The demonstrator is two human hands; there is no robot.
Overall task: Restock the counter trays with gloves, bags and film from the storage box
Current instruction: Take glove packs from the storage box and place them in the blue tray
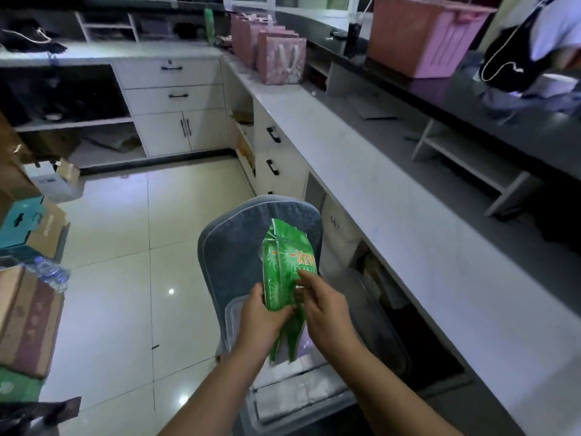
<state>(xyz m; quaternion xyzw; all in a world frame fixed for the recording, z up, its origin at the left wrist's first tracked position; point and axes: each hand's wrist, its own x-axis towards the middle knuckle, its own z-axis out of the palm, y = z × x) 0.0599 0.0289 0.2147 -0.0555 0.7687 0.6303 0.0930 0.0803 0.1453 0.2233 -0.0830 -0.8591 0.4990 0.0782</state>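
I hold a bundle of green printed plastic packets (284,265) upright in front of me, over a grey cushioned chair (239,243). My left hand (262,319) grips the lower part of the bundle from the left. My right hand (323,306) pinches its right edge, fingers on the front packet. Below my hands a clear plastic storage box (292,394) rests on the chair seat, with pale wrapped items inside. What the packets contain cannot be read.
A long white counter (393,196) runs along the right, under a dark upper counter (503,121) with a pink basket (421,36). Pink gift bags (279,58) stand at the far corner. Cardboard boxes (28,316) pile at the left. A person (540,48) leans at the top right.
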